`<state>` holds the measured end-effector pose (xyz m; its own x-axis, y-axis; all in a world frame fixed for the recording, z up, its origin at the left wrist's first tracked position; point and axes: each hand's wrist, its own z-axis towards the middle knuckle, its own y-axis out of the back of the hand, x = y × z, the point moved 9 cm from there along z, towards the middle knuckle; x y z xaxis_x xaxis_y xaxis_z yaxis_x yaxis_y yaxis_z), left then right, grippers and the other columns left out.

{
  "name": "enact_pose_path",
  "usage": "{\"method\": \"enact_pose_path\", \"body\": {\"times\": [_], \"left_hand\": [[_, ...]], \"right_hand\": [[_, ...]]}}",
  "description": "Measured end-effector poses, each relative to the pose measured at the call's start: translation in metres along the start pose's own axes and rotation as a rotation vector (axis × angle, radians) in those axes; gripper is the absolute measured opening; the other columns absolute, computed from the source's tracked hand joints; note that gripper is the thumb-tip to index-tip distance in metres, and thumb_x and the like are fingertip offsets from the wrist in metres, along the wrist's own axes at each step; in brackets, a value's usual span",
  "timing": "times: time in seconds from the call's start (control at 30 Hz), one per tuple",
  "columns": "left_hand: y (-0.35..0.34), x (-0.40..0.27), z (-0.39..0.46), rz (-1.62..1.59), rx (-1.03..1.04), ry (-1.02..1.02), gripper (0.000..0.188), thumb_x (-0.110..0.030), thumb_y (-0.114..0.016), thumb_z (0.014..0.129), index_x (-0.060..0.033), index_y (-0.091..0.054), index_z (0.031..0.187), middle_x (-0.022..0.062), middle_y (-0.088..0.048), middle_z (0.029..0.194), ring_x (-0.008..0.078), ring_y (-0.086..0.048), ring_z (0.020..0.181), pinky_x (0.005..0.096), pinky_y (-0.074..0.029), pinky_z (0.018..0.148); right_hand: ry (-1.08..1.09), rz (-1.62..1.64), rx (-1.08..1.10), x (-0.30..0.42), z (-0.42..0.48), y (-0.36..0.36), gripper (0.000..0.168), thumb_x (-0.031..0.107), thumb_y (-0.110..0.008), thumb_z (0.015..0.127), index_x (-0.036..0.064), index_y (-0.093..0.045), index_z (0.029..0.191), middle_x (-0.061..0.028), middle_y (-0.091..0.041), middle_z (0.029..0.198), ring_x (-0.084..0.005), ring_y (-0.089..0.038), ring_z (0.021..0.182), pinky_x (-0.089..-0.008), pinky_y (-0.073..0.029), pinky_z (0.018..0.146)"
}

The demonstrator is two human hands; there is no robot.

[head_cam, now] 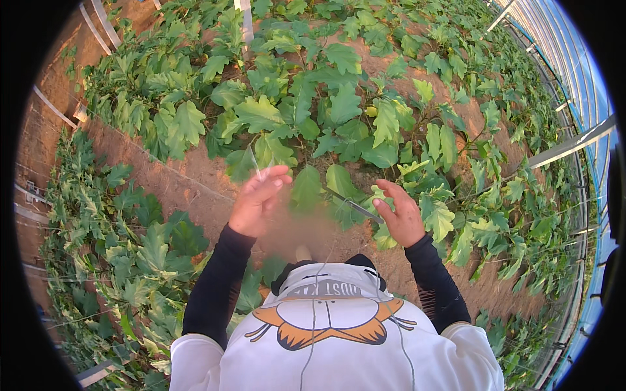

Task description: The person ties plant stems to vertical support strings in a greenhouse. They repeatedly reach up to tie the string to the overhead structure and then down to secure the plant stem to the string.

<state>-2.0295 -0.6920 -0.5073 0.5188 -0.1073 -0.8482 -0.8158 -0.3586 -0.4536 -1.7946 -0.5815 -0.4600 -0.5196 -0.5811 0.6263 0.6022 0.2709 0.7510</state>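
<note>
My left hand (257,198) pinches a thin strip of clear plastic (255,161) between thumb and finger, its loose end pointing up. Opposite it, my right hand (402,212) has its fingers apart and nothing visible in its grasp. A slender dark grey rod (359,209) slants just beside the right thumb, with thin string around it; whether the hand touches it I cannot tell. Lobed-leaf plants, apparently eggplants (342,107), grow directly beyond both hands. Two broad leaves (307,183) hang in the gap between the hands. A blurred patch hides the ground near my feet.
Another plant row (151,254) runs along my left, past a strip of bare soil (166,181). Metal poles (572,144) and a curved plastic-film wall (582,63) stand at right. A flat pale post (244,24) rises among the far plants.
</note>
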Motion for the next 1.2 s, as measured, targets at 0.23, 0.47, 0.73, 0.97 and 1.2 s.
{"method": "enact_pose_path", "body": {"times": [0.23, 0.47, 0.73, 0.97, 1.2], "left_hand": [[-0.061, -0.016, 0.028, 0.172, 0.269, -0.052, 0.044, -0.026, -0.041, 0.097, -0.0083, -0.037, 0.137, 0.0046, -0.05, 0.119, 0.0023, -0.037, 0.062, 0.0161, -0.029, 0.049], [-0.093, -0.042, 0.069, 0.258, 0.346, -0.031, 0.054, -0.038, -0.04, 0.097, -0.0159, -0.026, 0.144, 0.0013, -0.035, 0.137, 0.0057, -0.042, 0.09, 0.0192, -0.032, 0.063], [-0.115, -0.063, 0.15, 0.279, 0.283, -0.07, 0.077, -0.038, -0.06, 0.088, -0.0116, -0.016, 0.145, 0.0068, -0.04, 0.133, 0.0111, -0.046, 0.099, 0.0249, -0.042, 0.076], [-0.151, -0.066, 0.237, 0.283, 0.462, 0.092, 0.054, -0.024, -0.061, 0.089, -0.0037, -0.037, 0.133, -0.0016, -0.051, 0.094, 0.0027, -0.047, 0.076, 0.0144, -0.035, 0.054], [-0.139, -0.049, 0.293, -0.123, 0.322, 0.189, 0.039, -0.022, -0.05, 0.095, 0.0007, -0.045, 0.127, 0.0012, -0.052, 0.094, 0.0076, -0.05, 0.08, 0.0178, -0.039, 0.058]], "right_hand": [[0.104, 0.484, 0.109, 0.062, 0.051, -0.033, 0.026, 0.016, -0.065, 0.081, 0.004, -0.061, 0.104, -0.0107, -0.058, 0.091, -0.0244, -0.055, 0.081, -0.0334, -0.043, 0.07], [0.192, 0.358, -0.081, 0.08, 0.102, -0.033, 0.01, 0.012, -0.067, 0.073, 0.007, -0.062, 0.08, -0.0043, -0.057, 0.073, -0.0267, -0.05, 0.071, -0.0373, -0.039, 0.069], [0.198, 0.539, -0.11, 0.027, 0.181, -0.029, 0.011, 0.012, -0.062, 0.077, 0.003, -0.059, 0.082, -0.0081, -0.062, 0.087, -0.0255, -0.056, 0.076, -0.0366, -0.044, 0.069], [-0.133, 1.089, -0.015, -0.057, 0.256, -0.019, 0.012, 0.013, -0.059, 0.084, 0.001, -0.057, 0.083, -0.0016, -0.058, 0.073, -0.0066, -0.055, 0.068, -0.0225, -0.043, 0.058], [-0.147, 1.269, -0.068, -0.091, 0.291, -0.017, 0.008, 0.01, -0.058, 0.085, 0.002, -0.056, 0.085, -0.0006, -0.059, 0.075, -0.0059, -0.053, 0.066, -0.021, -0.043, 0.062]]}}
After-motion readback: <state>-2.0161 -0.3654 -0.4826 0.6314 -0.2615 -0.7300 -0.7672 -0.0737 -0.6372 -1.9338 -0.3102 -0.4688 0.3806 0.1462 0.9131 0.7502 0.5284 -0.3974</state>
